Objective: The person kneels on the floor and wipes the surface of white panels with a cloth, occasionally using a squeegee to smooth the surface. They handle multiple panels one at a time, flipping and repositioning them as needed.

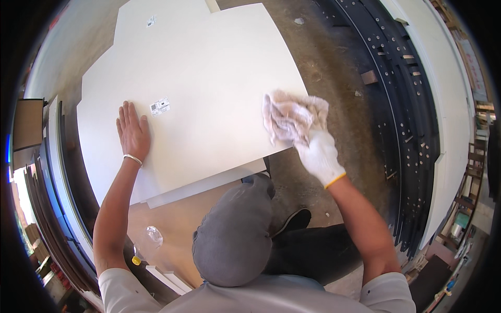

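A broad white panel [209,68] lies flat in front of me, on top of at least one more board [209,183]. My left hand [134,130], bare with a bangle at the wrist, rests flat on its left part, fingers stretched out. A printed label [160,106] is stuck just right of those fingers, and a second label [151,21] sits farther off. At the panel's right edge, near the close corner, my right hand [317,154] wears a white glove with a yellow cuff. It grips a crumpled pinkish-white rag [293,116], which overhangs the edge.
Long black boards with rows of holes [404,104] lean along the right, beside a white board [443,78]. Closer in lie a brown board [177,208] and a clear bottle [148,240] with a yellow cap. More panels [60,156] stand upright at left.
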### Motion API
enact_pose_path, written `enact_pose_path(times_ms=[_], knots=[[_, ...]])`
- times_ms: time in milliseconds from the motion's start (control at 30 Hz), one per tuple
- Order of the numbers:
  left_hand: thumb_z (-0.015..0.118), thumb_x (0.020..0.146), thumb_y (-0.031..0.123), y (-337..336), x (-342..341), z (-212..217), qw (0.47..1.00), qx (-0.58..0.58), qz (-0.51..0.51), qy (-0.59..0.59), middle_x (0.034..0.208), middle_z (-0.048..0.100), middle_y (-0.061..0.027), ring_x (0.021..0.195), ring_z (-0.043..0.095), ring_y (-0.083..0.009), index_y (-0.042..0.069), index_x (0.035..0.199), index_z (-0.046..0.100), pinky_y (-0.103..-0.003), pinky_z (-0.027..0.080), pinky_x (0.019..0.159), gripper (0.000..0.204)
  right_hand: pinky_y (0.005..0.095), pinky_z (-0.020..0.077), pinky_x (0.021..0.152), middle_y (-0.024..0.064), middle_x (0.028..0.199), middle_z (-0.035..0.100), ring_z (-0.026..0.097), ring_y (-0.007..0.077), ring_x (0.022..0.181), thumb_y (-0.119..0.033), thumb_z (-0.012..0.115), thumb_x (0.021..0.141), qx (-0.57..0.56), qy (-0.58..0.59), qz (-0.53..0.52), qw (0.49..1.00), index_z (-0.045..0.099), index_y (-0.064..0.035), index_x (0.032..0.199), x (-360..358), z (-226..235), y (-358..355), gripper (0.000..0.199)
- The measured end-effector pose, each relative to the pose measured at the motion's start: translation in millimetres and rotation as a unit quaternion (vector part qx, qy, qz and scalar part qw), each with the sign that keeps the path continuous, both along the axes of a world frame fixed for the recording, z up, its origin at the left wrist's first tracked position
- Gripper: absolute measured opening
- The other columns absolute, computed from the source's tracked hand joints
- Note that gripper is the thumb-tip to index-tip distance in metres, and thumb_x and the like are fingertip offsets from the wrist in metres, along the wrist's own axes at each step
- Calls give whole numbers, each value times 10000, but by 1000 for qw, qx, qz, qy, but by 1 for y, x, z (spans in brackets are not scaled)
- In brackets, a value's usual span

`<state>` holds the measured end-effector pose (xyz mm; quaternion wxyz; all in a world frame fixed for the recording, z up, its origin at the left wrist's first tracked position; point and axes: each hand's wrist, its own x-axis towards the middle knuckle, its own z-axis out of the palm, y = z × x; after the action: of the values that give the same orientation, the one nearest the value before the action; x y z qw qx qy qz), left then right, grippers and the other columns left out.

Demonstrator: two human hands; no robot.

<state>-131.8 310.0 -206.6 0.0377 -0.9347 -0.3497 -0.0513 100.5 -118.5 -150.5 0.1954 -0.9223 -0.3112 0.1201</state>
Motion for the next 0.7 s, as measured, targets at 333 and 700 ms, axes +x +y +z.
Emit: enact_pose_path(times_ms=[333,700], knots=[[422,1090,290,-3,-2,7,999,-11,-21,-21,1721,271,-179,1613,184,-354,11,1635,290,-491,119,1311,627,447,510,1021,225,1334,646,641,369,1220,-301,627,1000,109,183,33,977,640,-80,1347,71,9,19,411],[417,1070,278,-6,-1,9,999,-11,-31,-23,1719,250,-205,1612,168,-371,-10,1628,268,-506,100,1313,645,352,538,943,152,1174,764,702,212,1106,-163,681,955,238,167,149,945,715,-43,1254,179,-53,79,324]])
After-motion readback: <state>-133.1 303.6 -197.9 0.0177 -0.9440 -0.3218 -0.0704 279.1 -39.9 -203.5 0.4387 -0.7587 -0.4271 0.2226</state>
